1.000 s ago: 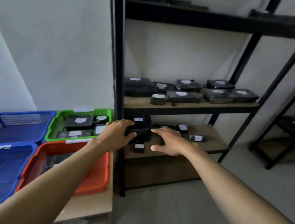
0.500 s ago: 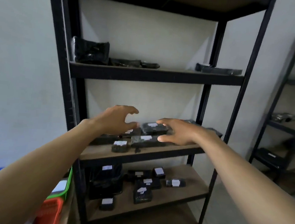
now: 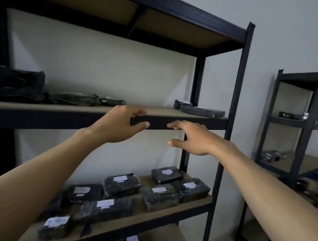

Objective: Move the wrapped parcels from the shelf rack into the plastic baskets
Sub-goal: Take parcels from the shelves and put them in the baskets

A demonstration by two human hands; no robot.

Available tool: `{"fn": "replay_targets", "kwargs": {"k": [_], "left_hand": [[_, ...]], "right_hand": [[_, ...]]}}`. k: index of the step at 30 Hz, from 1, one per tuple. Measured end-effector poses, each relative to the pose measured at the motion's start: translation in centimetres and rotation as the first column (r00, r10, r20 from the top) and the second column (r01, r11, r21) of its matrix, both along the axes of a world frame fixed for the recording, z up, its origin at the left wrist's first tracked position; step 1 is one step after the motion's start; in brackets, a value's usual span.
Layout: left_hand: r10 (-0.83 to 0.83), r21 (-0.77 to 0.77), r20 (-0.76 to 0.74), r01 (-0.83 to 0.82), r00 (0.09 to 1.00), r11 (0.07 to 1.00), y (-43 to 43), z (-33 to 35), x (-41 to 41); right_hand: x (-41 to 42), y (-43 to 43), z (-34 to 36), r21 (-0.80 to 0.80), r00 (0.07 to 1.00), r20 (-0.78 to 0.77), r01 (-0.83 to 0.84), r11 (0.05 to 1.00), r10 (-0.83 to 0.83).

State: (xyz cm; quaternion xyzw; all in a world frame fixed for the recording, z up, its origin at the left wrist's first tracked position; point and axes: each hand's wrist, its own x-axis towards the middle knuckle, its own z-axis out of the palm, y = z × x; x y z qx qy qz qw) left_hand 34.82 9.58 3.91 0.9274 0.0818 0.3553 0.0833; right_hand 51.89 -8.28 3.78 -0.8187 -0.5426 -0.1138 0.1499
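Reach toward the upper shelf (image 3: 164,111) of the shelf rack (image 3: 239,107). Left hand (image 3: 119,125) raised in front of the shelf's front beam (image 3: 196,122), fingers half curled with a gap to the thumb, grasping nothing. Right hand (image 3: 192,139) just beside it and slightly lower, fingers loosely spread, likewise empty. Wrapped parcels all on the rack: bulky black parcel (image 3: 14,84) and flat parcels (image 3: 72,98) toward the left of the upper shelf, long flat parcel (image 3: 202,111) at its right end, labelled cluster (image 3: 122,183) on the shelf below. Plastic baskets out of view.

Likely step: choosing and taking a parcel from the upper shelf.

Possible failures from here:
- knuckles catching the front beam on the way in
- slick wrap slipping out of a one-handed pinch on the bulky black parcel
- a dragged parcel nudging a neighbour over the edge onto the labelled cluster
- a misjudged carry toward baskets not in sight
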Motion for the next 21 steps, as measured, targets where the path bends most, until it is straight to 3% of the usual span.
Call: {"fn": "replay_targets", "kwargs": {"k": [10,15,18,21], "left_hand": [[0.150,-0.014,-0.019,-0.150,0.989,0.989,-0.4,1.5,12.4],[0.238,-0.053,-0.062,-0.242,0.969,0.969,-1.0,1.7,16.5],[0.280,-0.067,-0.062,-0.284,0.958,0.956,-1.5,1.4,18.4],[0.316,-0.065,-0.045,-0.319,0.948,0.946,-1.9,1.1,19.7]], "right_hand": [[15.5,0.2,5.0,0.237,0.984,-0.020,0.176,0.955,-0.177],[21.7,1.1,6.1,0.100,0.961,-0.036,0.276,0.956,-0.274],[24.3,1.8,6.0,0.001,0.959,-0.104,0.264,0.965,-0.262],[25.6,2.4,5.5,0.001,0.965,-0.161,0.210,0.978,-0.208]]}}
